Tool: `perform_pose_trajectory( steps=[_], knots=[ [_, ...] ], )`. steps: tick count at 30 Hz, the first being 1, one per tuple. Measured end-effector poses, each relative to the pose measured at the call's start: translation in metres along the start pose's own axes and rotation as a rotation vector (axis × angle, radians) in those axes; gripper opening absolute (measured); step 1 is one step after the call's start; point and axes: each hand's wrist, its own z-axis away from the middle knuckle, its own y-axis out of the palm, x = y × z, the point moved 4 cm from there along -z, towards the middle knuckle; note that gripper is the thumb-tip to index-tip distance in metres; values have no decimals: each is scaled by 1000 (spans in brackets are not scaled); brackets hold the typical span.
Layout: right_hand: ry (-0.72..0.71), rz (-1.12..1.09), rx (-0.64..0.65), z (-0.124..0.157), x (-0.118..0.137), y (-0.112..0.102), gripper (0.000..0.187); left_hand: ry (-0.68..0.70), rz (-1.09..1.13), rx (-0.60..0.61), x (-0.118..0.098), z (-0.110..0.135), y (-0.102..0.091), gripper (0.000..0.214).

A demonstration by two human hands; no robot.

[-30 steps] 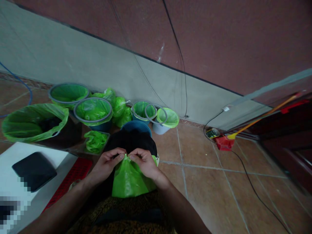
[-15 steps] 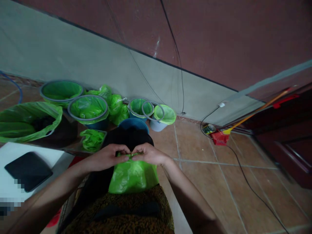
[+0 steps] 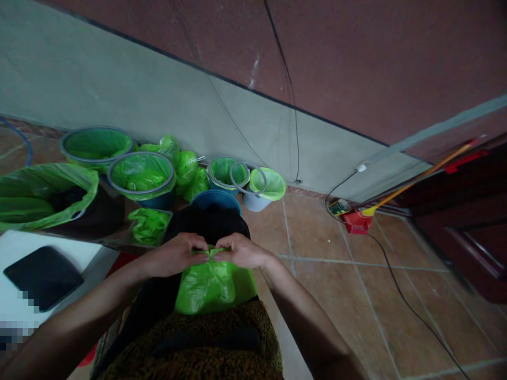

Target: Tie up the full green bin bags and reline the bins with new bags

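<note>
A green plastic bag (image 3: pixel 216 287) lies across my lap, its upper edge gathered between my hands. My left hand (image 3: pixel 180 254) pinches that edge from the left, thumb below and fingers curled above. On the other side my right hand (image 3: pixel 242 251) grips the same edge in a matching pinch. The two sets of fingertips almost meet, with a small gap of bag between them. Just past my knees stands a blue bucket (image 3: pixel 217 196), partly hidden. A clear tray of crumpled green bags (image 3: pixel 148 227) sits left of my knees.
Bins lined with green bags, including a grey-rimmed bin (image 3: pixel 141 174), stand along the wall beside tied green bags (image 3: pixel 190 171). A white table (image 3: pixel 93 264) at left carries a black flat object (image 3: pixel 43 278). A red dustpan (image 3: pixel 358 221) and a cable (image 3: pixel 400 293) lie on the right.
My hands stay at the bag's edge, with slight finger movement there; the edge between the fingertips looks a little different. The view has shifted slightly.
</note>
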Motion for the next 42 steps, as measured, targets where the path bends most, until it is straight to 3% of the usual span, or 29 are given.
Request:
perform_pose_trajectory(
  steps=[5, 10, 14, 18, 22, 26, 34, 42],
  knots=[
    [8, -189, -174, 7, -8, -3, 18, -49, 161, -74, 13, 7, -4, 32],
    [-94, -232, -112, 1, 7, -3, 23, -39, 245, -20, 9, 8, -6, 36],
    [-28, -244, -102, 3, -4, -10, 36, 0, 223, 26, 1, 11, -9, 37],
    [24, -167, -36, 13, -16, -12, 57, -17, 17, 24, 0, 9, -8, 46],
    [59, 171, -78, 18, -7, -7, 49, -42, -140, 16, -2, 4, -5, 39],
    [113, 392, -129, 18, 2, 0, 43, 5, -121, -22, -4, 6, -4, 25],
    [76, 376, -65, 14, 3, 0, 30, 113, 2, -21, -1, 13, -3, 16],
    [-23, 318, -203, 28, 16, -6, 38, 118, -46, 21, -12, 7, -3, 17]
  ],
)
